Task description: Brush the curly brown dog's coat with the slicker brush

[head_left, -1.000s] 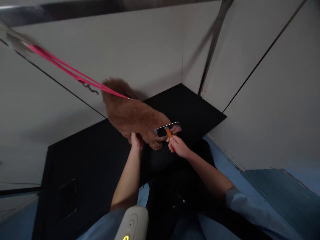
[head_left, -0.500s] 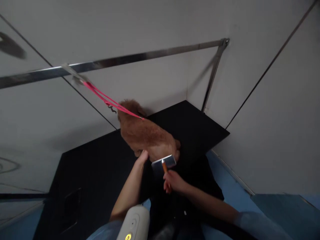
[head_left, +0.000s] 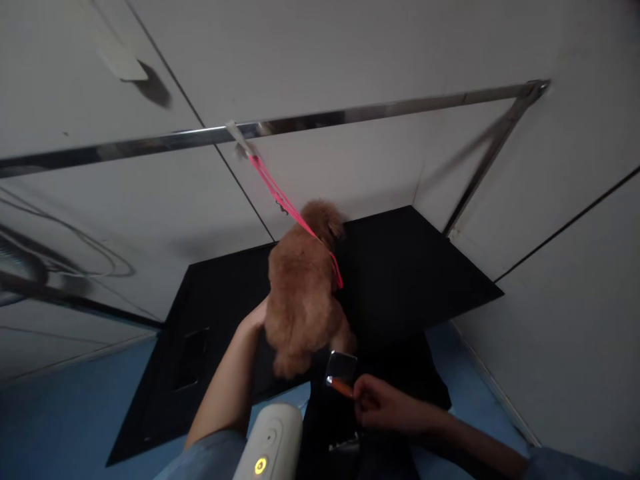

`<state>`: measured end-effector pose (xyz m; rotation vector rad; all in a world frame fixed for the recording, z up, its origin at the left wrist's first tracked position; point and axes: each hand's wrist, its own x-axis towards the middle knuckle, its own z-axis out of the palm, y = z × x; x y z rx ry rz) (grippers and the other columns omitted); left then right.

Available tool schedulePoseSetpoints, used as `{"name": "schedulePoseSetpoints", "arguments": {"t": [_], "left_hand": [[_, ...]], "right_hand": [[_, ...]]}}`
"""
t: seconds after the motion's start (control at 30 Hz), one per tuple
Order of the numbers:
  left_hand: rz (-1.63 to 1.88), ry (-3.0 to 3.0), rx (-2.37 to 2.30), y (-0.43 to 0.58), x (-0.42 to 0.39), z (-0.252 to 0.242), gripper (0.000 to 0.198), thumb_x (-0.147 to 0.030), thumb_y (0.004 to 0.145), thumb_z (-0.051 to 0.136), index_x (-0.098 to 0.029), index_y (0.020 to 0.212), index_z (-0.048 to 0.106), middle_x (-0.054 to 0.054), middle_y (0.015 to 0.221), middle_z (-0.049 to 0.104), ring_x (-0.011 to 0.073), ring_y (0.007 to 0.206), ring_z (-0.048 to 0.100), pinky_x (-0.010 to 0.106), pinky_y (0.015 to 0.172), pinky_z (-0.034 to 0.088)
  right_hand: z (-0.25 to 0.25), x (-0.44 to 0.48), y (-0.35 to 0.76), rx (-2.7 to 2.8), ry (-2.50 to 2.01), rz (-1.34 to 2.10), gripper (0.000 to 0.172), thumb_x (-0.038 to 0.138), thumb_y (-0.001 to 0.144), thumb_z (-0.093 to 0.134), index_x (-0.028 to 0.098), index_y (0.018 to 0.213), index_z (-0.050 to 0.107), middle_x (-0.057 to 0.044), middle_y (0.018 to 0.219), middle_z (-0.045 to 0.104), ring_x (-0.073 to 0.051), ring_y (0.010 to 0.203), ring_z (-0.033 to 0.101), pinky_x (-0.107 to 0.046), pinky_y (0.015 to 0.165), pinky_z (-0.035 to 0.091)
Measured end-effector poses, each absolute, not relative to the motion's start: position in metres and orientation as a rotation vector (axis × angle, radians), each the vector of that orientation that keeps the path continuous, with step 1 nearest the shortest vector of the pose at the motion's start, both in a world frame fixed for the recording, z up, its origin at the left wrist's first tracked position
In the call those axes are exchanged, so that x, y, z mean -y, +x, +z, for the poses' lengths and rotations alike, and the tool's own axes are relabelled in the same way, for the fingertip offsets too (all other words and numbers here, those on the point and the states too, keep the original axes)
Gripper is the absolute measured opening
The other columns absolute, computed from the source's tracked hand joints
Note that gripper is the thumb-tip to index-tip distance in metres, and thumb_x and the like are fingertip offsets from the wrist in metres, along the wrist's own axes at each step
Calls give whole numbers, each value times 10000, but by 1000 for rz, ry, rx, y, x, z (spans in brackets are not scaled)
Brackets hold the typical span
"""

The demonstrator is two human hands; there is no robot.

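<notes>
A small brown curly-coated dog [head_left: 303, 293] stands on a black table [head_left: 410, 267], facing away from me. A pink leash [head_left: 287, 203] runs from its neck up to a metal bar [head_left: 350, 115]. My left hand [head_left: 256, 315] rests against the dog's left flank; its fingers are hidden in the fur. My right hand [head_left: 383, 403] is closed on the orange handle of a slicker brush [head_left: 340, 370]. The brush's metal head sits just behind the dog's rear.
The metal bar meets a slanted post [head_left: 493, 157] at the table's back right corner. White walls [head_left: 550, 267] enclose the table on two sides. A white device with a lit yellow dot [head_left: 267, 445] hangs at my chest. Blue floor [head_left: 60, 400] lies below.
The dog has turned from side-on to facing away from me. My right hand has drawn the brush down off its hindquarters towards me. My view has swung to the left.
</notes>
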<state>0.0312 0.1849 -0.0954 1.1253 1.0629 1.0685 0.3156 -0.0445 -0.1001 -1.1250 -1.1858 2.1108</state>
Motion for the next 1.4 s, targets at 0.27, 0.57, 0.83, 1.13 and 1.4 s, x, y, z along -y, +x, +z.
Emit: {"name": "schedulePoseSetpoints", "arguments": {"t": [0.27,0.57,0.83,1.13,1.4], "left_hand": [[1066,1286,-1205,61,-118,-64,946,-454,523,852,-177,1332,448,158,1317,546,373,1259,478,470,1071,377],[1276,1729,-1412,74,-103,-34,619,-333,605,808,-208,1181,618,121,1235,599,337,1230,498,514,1126,272],[493,2647,-648,145,-121,-19,243,-240,829,582,-249,1045,693,75,1082,705,285,1243,511,539,1146,195],[772,2843,-625,128,-89,-68,197,-122,812,462,-216,826,634,46,749,676,202,843,617,401,937,436],[937,2672,-989,54,-52,-103,135,-151,841,500,-208,806,618,34,694,645,186,779,594,382,899,442]], "right_hand": [[5,-117,304,1485,-879,1696,230,327,660,708,170,650,540,34,586,525,-73,501,423,-206,478,329],[-6,-198,316,1266,-1007,1556,258,368,771,670,178,719,503,77,419,427,-62,365,352,-179,369,222],[-13,-233,352,1013,-1064,1377,303,374,796,646,207,669,428,109,381,323,-56,333,292,-187,357,206],[-23,-212,350,1245,-1058,1492,237,346,796,642,192,707,485,95,406,392,-65,362,348,-191,398,281],[-51,-184,325,1479,-914,1506,221,349,783,647,166,730,534,64,541,494,-60,454,435,-190,469,334]]}}
